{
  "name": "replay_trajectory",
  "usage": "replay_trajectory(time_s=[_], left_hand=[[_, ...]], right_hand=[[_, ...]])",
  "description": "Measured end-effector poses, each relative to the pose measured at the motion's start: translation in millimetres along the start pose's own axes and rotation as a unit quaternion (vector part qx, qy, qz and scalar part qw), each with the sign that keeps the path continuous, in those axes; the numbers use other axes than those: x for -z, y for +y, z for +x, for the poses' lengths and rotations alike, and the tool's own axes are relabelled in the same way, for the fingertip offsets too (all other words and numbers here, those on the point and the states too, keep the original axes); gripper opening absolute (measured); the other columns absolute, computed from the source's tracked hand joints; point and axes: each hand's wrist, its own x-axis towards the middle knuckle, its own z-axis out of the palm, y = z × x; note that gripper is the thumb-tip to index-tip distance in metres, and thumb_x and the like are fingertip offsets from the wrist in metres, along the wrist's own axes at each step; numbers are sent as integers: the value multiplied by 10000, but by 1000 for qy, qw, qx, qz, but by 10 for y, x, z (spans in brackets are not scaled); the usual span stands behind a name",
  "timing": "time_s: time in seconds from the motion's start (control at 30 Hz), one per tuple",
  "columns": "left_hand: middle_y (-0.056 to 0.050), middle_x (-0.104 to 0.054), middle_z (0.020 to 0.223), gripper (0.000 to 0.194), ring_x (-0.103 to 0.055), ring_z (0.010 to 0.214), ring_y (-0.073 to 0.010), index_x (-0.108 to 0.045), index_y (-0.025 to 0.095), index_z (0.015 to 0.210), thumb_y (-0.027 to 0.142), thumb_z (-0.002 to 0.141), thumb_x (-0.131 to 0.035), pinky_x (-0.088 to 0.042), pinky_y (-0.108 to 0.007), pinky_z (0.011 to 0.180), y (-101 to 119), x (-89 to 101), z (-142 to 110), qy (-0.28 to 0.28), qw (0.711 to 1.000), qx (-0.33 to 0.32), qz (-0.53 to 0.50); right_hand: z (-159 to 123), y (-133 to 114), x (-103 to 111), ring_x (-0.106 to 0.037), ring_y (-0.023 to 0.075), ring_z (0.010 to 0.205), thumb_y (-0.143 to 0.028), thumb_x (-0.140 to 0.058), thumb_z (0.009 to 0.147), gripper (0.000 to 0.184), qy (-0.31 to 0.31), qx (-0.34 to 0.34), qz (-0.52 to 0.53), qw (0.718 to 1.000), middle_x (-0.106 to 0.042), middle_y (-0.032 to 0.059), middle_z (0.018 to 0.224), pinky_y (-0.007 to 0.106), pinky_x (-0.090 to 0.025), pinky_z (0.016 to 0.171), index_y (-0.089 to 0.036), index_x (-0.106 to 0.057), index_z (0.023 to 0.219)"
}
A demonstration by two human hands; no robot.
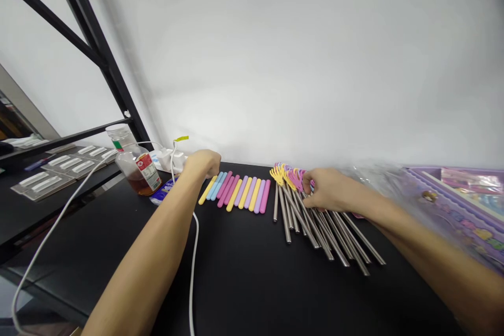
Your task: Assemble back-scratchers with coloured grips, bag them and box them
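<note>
My left hand (202, 162) rests at the far left end of a row of pastel sticks (240, 192), yellow, blue, pink and purple, laid side by side on the black table (244, 278). Its fingers curl down over the first sticks; whether they grip one is hidden. My right hand (328, 190) lies on a fan of metal rods (315, 223) with small yellow, pink and purple hand-shaped tips (285, 176). Its fingers pinch at the rods near those tips.
A plastic bottle of brown liquid (136, 165) stands at the left, beside a white power strip (167, 159) and a white cable (192, 273). A purple printed box with clear wrap (452, 205) sits at the right. A black rack (94, 42) holds trays (59, 168).
</note>
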Motion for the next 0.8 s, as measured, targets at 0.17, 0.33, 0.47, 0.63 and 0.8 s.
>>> replay_trajectory(time_s=[0.17,0.33,0.47,0.63,0.8], left_hand=[[-110,-688,1123,542,-651,936,-312,-675,247,1068,126,541,-635,-531,-391,756,-97,19,66,-78,997,7,17],[-115,-709,1016,496,-665,828,-269,-645,204,1088,180,594,-600,-536,-358,706,-159,-28,110,-120,993,-13,-7],[-111,-715,975,484,-670,784,-247,-627,210,1104,234,620,-616,-530,-317,650,-119,-21,56,-128,991,-21,-28],[-124,-713,995,510,-691,752,-265,-627,233,1129,284,622,-640,-536,-335,646,-27,53,-44,-118,992,-21,-35],[-129,-715,982,498,-691,737,-257,-625,219,1135,266,639,-627,-542,-331,649,-7,100,-106,-106,994,-25,-28]], right_hand=[[-24,-27,75,-594,176,599,-258,-621,608,139,13,-16,-5,1000,-636,-16,601,276,-380,539,-227,-607,743],[-45,-19,152,-599,172,573,-279,-629,606,161,36,-6,22,999,-650,-12,591,271,-401,544,-226,-640,757],[-81,-46,206,-557,154,507,-286,-622,620,198,30,10,64,997,-655,-10,580,268,-392,517,-215,-649,803],[-130,-119,247,-559,144,512,-262,-625,622,182,12,10,107,994,-663,-11,571,251,-376,506,-210,-636,796],[-132,-104,263,-542,144,513,-288,-641,623,211,15,15,105,994,-664,0,600,256,-366,484,-203,-637,816]])
